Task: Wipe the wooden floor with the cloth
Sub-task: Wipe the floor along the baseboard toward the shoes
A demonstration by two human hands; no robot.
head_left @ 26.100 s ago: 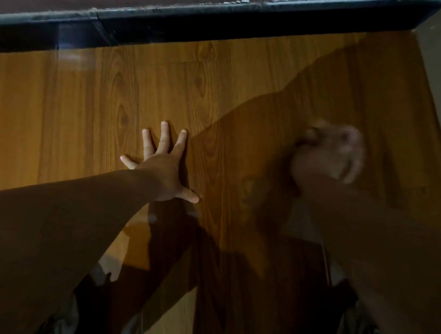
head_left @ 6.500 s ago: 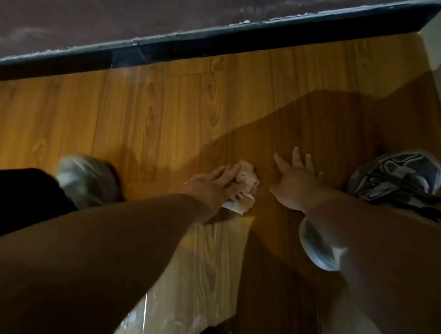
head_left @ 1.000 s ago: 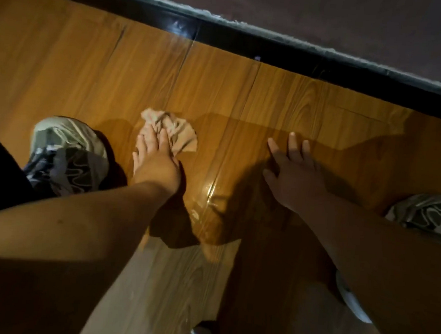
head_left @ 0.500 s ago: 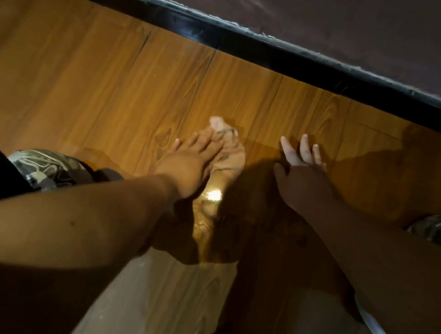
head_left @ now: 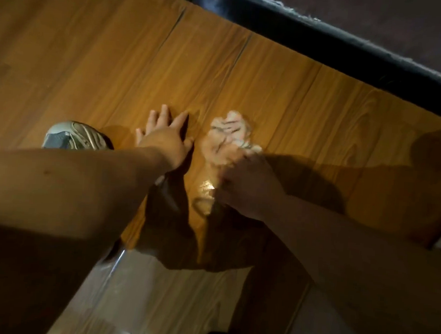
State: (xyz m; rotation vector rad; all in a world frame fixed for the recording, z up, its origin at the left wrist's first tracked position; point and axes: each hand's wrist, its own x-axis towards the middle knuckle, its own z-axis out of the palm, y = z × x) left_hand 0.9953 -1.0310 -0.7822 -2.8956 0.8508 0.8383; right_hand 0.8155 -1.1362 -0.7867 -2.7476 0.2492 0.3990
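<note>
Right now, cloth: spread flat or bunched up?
Bunched. The cloth is a crumpled wad with visible folds, lying on the wooden floor at the right hand; motion blur hides finer detail.

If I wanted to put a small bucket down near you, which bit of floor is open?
Open boards lie between the hands and the dark ledge, and across the far left above the shoe. It is crowded in the middle: the left hand lies flat and the right hand is at the cloth.
</note>
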